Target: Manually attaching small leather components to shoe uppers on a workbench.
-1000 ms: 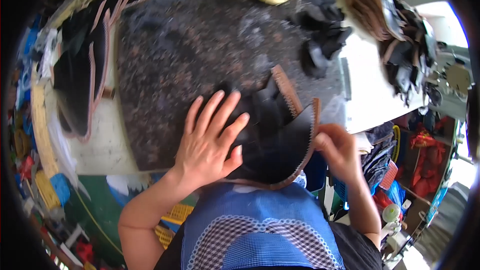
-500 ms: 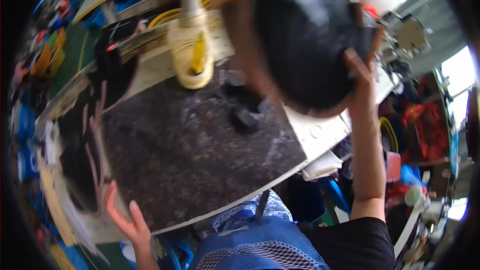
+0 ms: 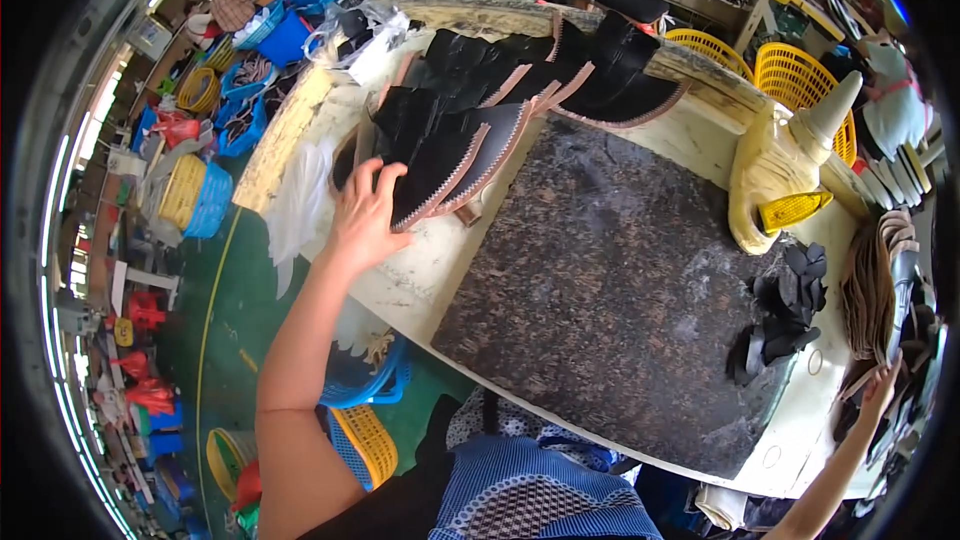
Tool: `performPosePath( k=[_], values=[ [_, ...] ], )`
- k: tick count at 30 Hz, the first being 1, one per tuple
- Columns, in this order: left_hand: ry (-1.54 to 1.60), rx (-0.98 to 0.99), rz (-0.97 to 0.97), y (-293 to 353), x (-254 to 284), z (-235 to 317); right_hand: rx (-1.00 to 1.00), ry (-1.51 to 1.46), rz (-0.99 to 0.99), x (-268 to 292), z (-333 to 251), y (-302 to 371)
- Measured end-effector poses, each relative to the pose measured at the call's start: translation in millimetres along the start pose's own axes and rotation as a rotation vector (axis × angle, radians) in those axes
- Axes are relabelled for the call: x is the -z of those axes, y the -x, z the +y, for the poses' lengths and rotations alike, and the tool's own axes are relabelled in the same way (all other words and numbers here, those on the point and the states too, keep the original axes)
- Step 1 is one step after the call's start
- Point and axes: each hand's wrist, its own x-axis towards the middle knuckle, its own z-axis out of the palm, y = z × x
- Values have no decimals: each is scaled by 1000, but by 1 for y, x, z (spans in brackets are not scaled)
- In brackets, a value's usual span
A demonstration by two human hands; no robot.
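Overlapping black shoe uppers (image 3: pixel 440 135) with zigzag-cut, pinkish edges lie at the table's far left. My left hand (image 3: pixel 365 225) grips the near end of the top one, its fingers curled over the black surface and the thumb at the lower edge. At the far right, my right hand (image 3: pixel 880 390) closes on the lower end of a glossy dark shoe upper (image 3: pixel 903 305), seen nearly edge-on beside a brown-edged stack (image 3: pixel 868 295). Its fingers look small and are partly hidden.
A dark speckled slab (image 3: pixel 600 290) covers the middle of the white-topped table. Small black pieces (image 3: pixel 785 305) lie on its right side. A yellowish machine post (image 3: pixel 775 170) holding a yellow tool (image 3: pixel 795 210) rises behind them. Clear plastic (image 3: pixel 300 200) hangs at the left edge; yellow baskets (image 3: pixel 795 80) stand beyond.
My view has swung left. My right hand has carried the black shoe upper from over the table to the far right. My left hand, open before, has reached the uppers at the left.
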Motion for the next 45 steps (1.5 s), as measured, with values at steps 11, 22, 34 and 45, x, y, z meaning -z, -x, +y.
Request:
performPosePath(
  k=[11,22,34,45],
  values=[
    [269,-434,732,28,41,39,282,412,-359,-136,-125,314],
    [994,-998,-182,126,-32,270,733,755,-550,-218,-68,378],
    [570,-1293,103,44,-73,375,650,332,-95,-194,-131,348],
    [1363,-492,-627,105,-26,250,72,154,-962,-207,-101,507]
  ],
)
